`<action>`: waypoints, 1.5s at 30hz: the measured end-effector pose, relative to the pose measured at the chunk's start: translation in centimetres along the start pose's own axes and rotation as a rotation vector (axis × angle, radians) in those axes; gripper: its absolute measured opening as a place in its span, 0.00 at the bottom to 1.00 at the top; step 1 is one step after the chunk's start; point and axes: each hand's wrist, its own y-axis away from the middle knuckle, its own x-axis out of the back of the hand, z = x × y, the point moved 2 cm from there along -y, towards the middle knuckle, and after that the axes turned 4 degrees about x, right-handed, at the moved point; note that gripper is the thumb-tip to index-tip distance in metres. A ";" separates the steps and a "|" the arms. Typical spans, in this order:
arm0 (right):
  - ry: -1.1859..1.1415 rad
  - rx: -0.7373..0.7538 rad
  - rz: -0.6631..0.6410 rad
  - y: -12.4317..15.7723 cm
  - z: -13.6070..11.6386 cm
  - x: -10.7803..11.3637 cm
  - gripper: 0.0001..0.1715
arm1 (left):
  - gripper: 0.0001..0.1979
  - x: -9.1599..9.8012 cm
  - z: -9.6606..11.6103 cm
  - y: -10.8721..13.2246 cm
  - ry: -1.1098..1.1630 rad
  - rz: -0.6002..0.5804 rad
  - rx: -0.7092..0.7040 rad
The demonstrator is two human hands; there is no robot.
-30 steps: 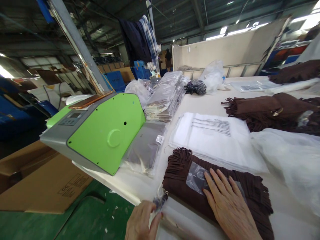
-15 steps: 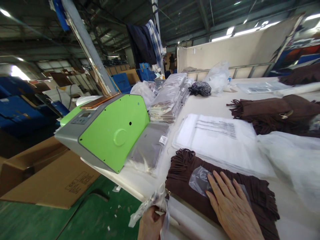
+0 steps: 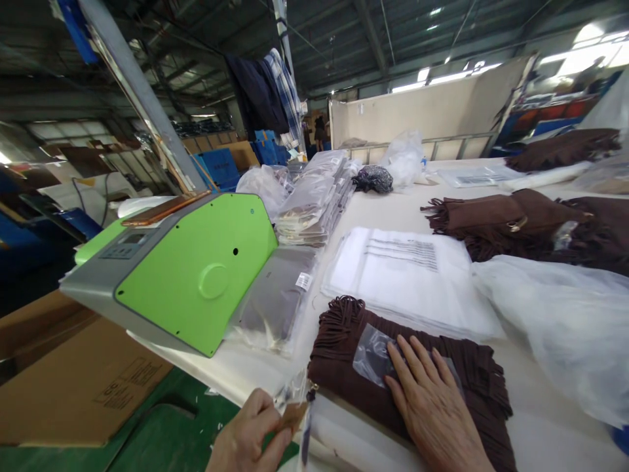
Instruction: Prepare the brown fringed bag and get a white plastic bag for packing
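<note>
Brown fringed garment (image 3: 344,360) lies at the surface's near edge under my flat, open right hand (image 3: 432,410), left hand (image 3: 248,439) pinching a small tag (image 3: 293,414) off the edge; tugging could drag it off.

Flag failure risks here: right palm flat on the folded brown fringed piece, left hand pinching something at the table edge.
1. The folded brown fringed piece lies close to the table edge; only the right hand pins it, so a tug could drag it off.
2. The left hand pinches thin clear plastic off the edge; it might tear or slip.
3. Loose fringe could snag.
</note>
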 end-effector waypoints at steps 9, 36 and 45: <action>0.019 0.004 -0.014 0.1 -0.1 0.1 0.25 | 0.14 -5.2 7.2 -8.8 0.624 -0.169 0.311; -0.029 -0.036 -0.048 -0.6 -0.6 0.2 0.26 | 0.08 -6.4 7.6 -10.7 -0.013 -0.201 -0.094; -0.034 0.021 -0.065 -0.1 -0.3 -0.4 0.28 | 0.10 -0.8 0.2 -5.2 -0.136 0.093 0.017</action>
